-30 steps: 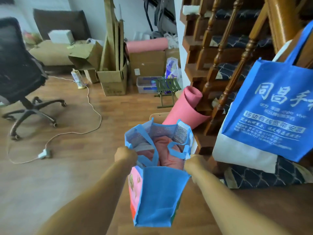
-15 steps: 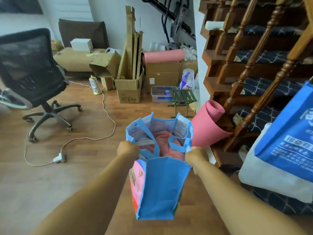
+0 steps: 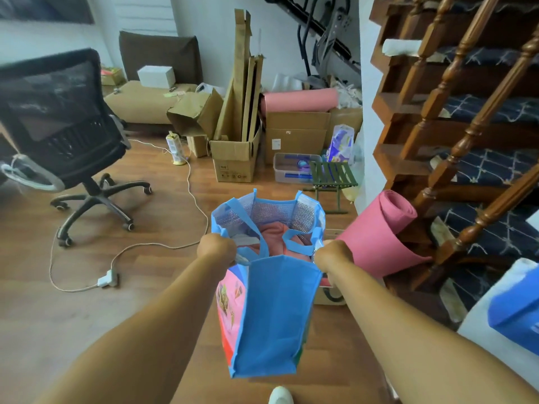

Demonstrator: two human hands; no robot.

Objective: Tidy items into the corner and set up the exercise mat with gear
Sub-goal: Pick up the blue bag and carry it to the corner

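The left hand [image 3: 217,247] and the right hand [image 3: 332,255] are both curled tight round the top edge of the bag [image 3: 274,316], one on each side. They pull the top wide, so you can look down inside.

The bag hangs in the air in front of the person, above the floor [image 3: 145,287]. It does not touch the floor.

The bag looks thin and floppy, like soft cloth. Its sides will fold in if one hand lets go. Inside it is shiny silver, and a soft pink thing [image 3: 272,234] is bunched up at the bottom. I think it is light, since it hangs straight and two hands on the rim are enough to carry it. Nothing in it looks like it could break.

The two handles [image 3: 300,249] droop inside the top. They may be the best place to hold it with one hand.

Just to the right, a rolled pink mat [image 3: 376,240] leans on the stairs [image 3: 408,135]. It looks squashy and light, and it could roll open, so a hold round its middle seems best.

Far off, boxes [image 3: 296,132] fill the corner.
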